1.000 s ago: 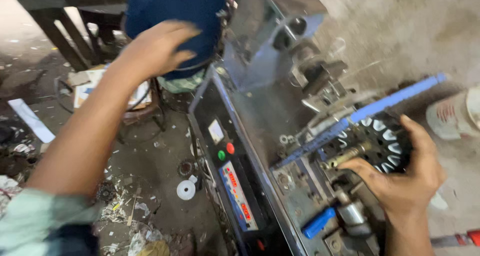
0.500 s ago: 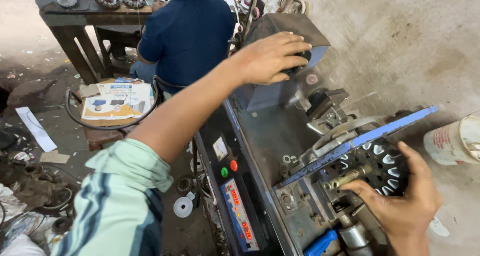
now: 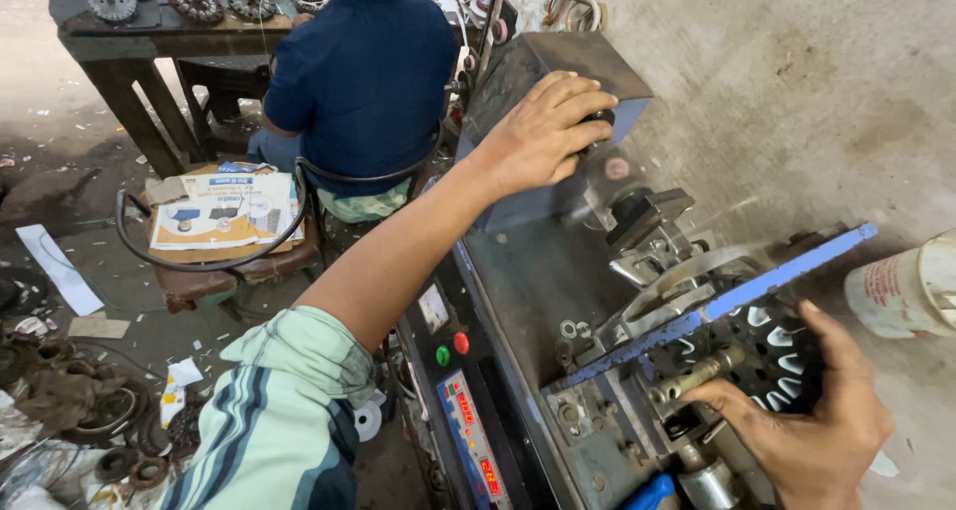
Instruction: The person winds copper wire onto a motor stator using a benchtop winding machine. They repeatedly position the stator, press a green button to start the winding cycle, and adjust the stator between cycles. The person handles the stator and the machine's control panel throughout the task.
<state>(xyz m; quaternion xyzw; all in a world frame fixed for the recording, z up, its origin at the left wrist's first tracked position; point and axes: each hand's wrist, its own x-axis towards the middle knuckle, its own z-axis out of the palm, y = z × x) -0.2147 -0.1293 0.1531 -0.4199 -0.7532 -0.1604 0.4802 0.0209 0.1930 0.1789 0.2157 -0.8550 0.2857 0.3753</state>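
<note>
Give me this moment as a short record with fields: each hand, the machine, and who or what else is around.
Left hand: left hand rests on a dark knob atop the grey box housing
Right hand: right hand grips the black slotted stator on the machine's spindle
Machine: grey winding machine, blue bar across the stator, green and red buttons on its front
Nearby: another person in a dark blue shirt seated facing a wooden table
Right edge: white container

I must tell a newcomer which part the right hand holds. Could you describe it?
Start at the grey winding machine. At its near right end, below the slanted blue bar, the right hand grips a black slotted stator ring. It alone has white-lined radial slots.
</note>
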